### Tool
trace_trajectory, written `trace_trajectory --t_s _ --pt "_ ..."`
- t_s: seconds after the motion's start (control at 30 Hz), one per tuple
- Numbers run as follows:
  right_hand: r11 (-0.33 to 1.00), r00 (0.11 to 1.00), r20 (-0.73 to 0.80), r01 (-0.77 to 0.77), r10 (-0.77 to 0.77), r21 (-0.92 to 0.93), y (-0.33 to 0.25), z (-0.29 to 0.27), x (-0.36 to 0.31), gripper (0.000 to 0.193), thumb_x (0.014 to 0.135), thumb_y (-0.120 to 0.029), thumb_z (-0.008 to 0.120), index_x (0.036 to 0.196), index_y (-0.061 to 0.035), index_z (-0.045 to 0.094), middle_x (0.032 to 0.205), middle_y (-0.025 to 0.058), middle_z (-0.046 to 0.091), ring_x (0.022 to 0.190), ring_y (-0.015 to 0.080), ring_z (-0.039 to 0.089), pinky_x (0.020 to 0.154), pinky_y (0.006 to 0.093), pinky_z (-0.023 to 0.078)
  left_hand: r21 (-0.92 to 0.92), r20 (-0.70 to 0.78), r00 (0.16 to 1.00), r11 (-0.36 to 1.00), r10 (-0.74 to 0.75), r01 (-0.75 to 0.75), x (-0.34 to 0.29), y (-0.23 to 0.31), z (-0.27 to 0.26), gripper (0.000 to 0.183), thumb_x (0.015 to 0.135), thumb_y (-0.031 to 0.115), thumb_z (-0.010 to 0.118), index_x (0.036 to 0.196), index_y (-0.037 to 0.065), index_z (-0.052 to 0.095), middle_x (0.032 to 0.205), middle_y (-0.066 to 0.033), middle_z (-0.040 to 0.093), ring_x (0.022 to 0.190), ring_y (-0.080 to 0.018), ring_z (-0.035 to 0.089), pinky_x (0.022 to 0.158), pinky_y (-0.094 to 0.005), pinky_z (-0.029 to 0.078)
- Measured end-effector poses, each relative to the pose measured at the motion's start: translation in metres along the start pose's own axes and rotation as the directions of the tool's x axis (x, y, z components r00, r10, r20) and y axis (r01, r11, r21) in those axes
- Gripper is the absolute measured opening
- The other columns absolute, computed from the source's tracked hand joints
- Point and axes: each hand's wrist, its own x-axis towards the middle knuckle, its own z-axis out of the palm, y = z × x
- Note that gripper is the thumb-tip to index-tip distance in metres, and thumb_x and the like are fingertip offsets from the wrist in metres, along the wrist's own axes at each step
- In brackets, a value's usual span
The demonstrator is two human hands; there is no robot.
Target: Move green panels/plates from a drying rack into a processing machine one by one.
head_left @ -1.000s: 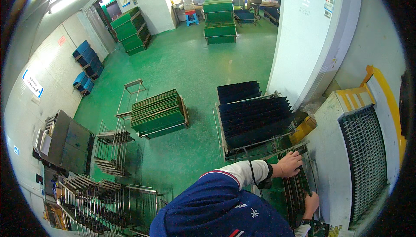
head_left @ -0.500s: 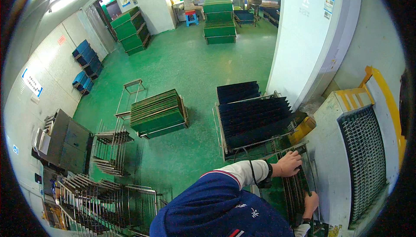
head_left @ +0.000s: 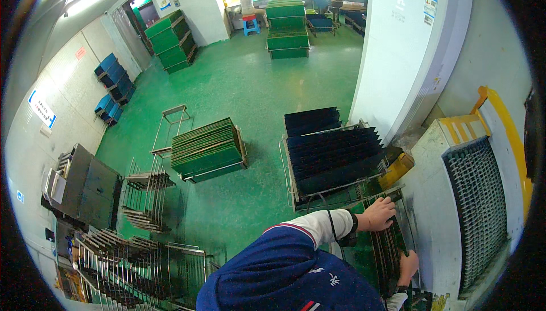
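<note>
At the lower right, a metal rack (head_left: pixel 410 217) holds several thin, dark green panels (head_left: pixel 384 248) standing on edge. My left hand (head_left: pixel 377 215) reaches across the far end of this row, its fingers bent over the panels' edges. Closer to me, my right hand (head_left: pixel 408 265) is closed at the right-hand edge of a panel, thumb and fingers pinching it. A dark band with a black cord (head_left: pixel 334 226) is around my left wrist. My sleeve and body hide the left side and near end of the rack.
Beyond my hands stands a rack of dark blue panels (head_left: pixel 335 160), with a yellow object (head_left: pixel 399 170) beside it. A white cabinet (head_left: pixel 392 55) and a grille-fronted unit (head_left: pixel 478 214) border the right. Green panels (head_left: pixel 207 149) stand mid-floor; bare metal racks (head_left: pixel 122 260) crowd the lower left.
My hands stay at nearly the same spots on the panels. In the background, the person at the right bench has shifted, and a dark blue panel now shows beside them.
</note>
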Motion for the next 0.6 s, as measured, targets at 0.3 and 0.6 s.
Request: trace_trajectory --t_s 0.3,0.6 --pt "1.000 1.000 0.004 -0.008 0.008 0.003 -0.004 -0.002 -0.004 0.032 0.088 -0.035 0.079 0.102 -0.0071 0.074 0.103 0.0194 0.075 0.097 0.0438 0.070 0.082 0.0532 0.053 0.008 -0.020 1.000 1.000 0.001 -0.001 -0.003 0.001 -0.002 0.032 0.085 0.034 0.075 0.100 0.007 0.066 0.105 -0.0104 0.060 0.111 -0.0314 0.052 0.094 -0.0466 0.044" --pt "1.000 1.000 0.008 -0.006 0.006 -0.017 0.004 0.008 0.000 0.033 0.087 -0.036 0.079 0.102 -0.0070 0.074 0.102 0.0181 0.075 0.098 0.0418 0.071 0.082 0.0524 0.054 -0.009 -0.026 1.000 1.000 -0.011 0.011 -0.004 0.000 0.001 0.032 0.083 0.034 0.076 0.098 0.007 0.066 0.105 -0.0104 0.060 0.112 -0.0313 0.052 0.095 -0.0460 0.043"
